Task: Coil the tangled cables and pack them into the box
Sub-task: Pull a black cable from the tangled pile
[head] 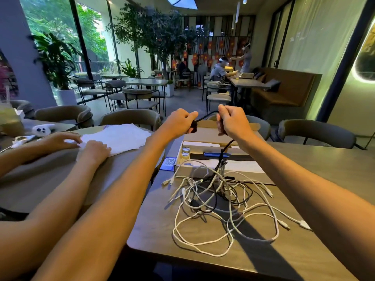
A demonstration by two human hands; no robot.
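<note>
Coiling under way: left hand (182, 122) and right hand (231, 121), fingers curled, grip the thin black cable (207, 115) above the open cardboard box (203, 173), tail in the white cable tangle (205, 199); next likely winding it free.

Light: daylight, moderate. The main source was the windows (60, 37) at far left, blown out to pale green. A skylight (185, 2) overhead added less. Two pendant tubes (237, 11) were lit, and a glowing strip (359, 77) at the right edge tinted the wall green.
Table (304, 189): it carried a soft sheen. A broad dark shadow (257, 246) crossed it, and the cables (223, 209) threw thin shadows.
Colour: forearms ran warm orange.
Distortion: wide-angle, so pillars and frames bowed at both edges.
Focus: the foreground was sharp. The far room was soft and smeared.
</note>
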